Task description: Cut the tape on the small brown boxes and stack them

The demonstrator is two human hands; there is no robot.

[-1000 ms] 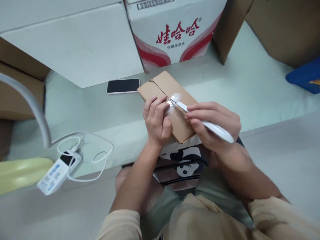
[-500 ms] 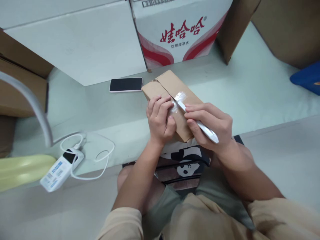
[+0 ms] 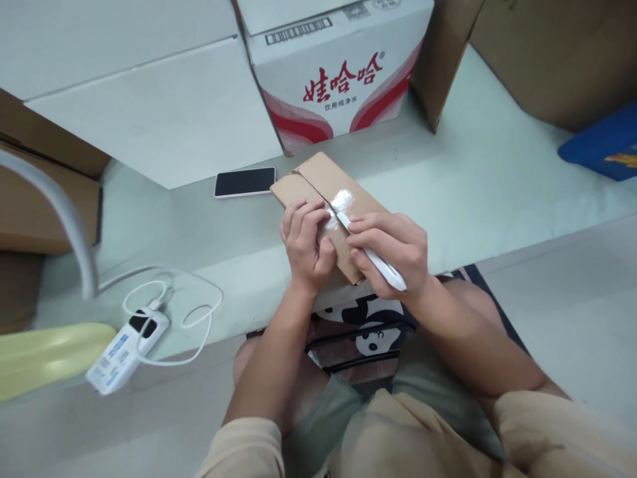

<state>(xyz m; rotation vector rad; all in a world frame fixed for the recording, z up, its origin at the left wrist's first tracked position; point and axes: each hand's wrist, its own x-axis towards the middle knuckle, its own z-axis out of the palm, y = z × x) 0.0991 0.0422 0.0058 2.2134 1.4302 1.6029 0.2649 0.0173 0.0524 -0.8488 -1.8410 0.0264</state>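
A small brown cardboard box sits at the near edge of the pale green surface, with clear tape across the seam on its top. My left hand is closed on the box's left side, its fingers curled over the top beside the tape. In my right hand is a white utility knife, gripped between thumb and fingers. The knife's tip rests at the seam by the tape; how deep it goes cannot be made out. Behind the box to the left lies a phone, its screen dark.
White cartons stand at the back, one with red lettering. On the left are a white power bank with a looped cable, a yellow object and a grey curved tube. A blue item lies far right.
The camera view has shifted, so the box and both hands appear farther left. The knife tip stays at the taped seam, slightly nearer me along it. Both hands keep their grips.
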